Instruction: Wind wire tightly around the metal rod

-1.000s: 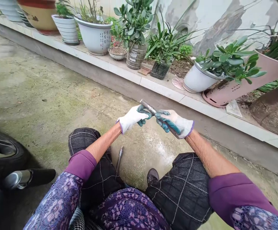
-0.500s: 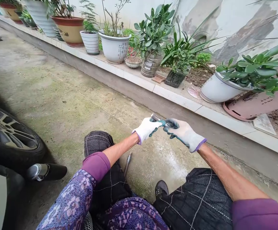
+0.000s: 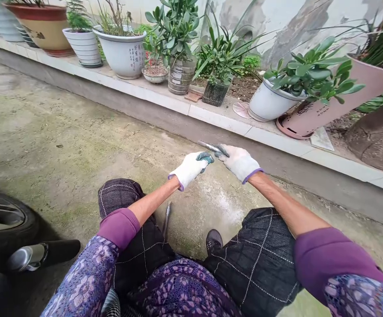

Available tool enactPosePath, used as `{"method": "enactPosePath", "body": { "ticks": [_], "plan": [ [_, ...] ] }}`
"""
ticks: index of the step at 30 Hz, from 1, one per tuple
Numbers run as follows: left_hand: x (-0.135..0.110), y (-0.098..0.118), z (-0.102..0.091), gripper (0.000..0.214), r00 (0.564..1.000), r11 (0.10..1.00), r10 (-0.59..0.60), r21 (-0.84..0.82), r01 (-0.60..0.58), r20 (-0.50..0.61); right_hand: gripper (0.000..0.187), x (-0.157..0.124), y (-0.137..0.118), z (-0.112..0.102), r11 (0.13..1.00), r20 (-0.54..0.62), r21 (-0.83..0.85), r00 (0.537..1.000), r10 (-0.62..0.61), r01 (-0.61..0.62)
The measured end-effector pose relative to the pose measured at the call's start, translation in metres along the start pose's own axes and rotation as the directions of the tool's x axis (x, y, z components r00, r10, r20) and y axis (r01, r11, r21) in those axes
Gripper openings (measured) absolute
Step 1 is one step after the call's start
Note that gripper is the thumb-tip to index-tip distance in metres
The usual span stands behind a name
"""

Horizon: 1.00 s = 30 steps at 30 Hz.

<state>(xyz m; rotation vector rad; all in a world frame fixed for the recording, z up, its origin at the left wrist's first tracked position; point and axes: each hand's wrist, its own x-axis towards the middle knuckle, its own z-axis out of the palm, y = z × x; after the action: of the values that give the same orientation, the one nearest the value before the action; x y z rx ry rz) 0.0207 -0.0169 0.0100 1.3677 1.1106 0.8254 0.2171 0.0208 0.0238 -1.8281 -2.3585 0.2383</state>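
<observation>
Both my hands wear white work gloves with green-coated palms and purple cuffs. In my right hand (image 3: 237, 160) is a grey metal rod-like tool (image 3: 208, 146), its free end pointing left and slightly away from me. Just below that end, my left hand (image 3: 193, 168) is closed, its fingers curled inward and apart from the tool. Whatever the left fingers hold, if anything, is hidden. A second metal rod-like tool (image 3: 167, 218) is on the ground by my left knee, partly covered by the dark checked trousers.
Beyond the hands runs a low tiled ledge (image 3: 165, 95) with potted plants, including a white pot (image 3: 122, 55) and a tilted pink pot (image 3: 313, 116). At left are a vehicle wheel (image 3: 3, 220) and a dark cylinder with a metal end (image 3: 56, 253). White powder (image 3: 226, 204) marks the concrete.
My hands have drawn apart; the left one has come off the tool, which stays in my right hand. The view has swung to the right.
</observation>
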Motion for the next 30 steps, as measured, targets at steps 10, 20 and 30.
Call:
{"method": "enactPosePath", "body": {
  "ticks": [10, 20, 30],
  "plan": [
    [0.033, -0.033, -0.017, 0.014, 0.995, 0.998, -0.055, 0.023, 0.053, 0.084, 0.041, -0.041, -0.009, -0.039, 0.482, 0.422, 0.821, 0.894, -0.149, -0.307],
    [0.015, -0.019, -0.002, 0.014, 0.998, 0.979, -0.044, 0.201, 0.034, 0.049, 0.012, -0.039, 0.008, -0.003, 0.991, 0.549, 0.096, 0.836, 0.025, -0.093],
    [0.018, -0.044, 0.013, 0.014, 0.968, 0.988, -0.092, -0.101, 0.118, 0.233, 0.032, -0.039, 0.014, -0.026, 0.756, 0.344, 0.570, 0.929, 0.136, -0.322]
  ]
}}
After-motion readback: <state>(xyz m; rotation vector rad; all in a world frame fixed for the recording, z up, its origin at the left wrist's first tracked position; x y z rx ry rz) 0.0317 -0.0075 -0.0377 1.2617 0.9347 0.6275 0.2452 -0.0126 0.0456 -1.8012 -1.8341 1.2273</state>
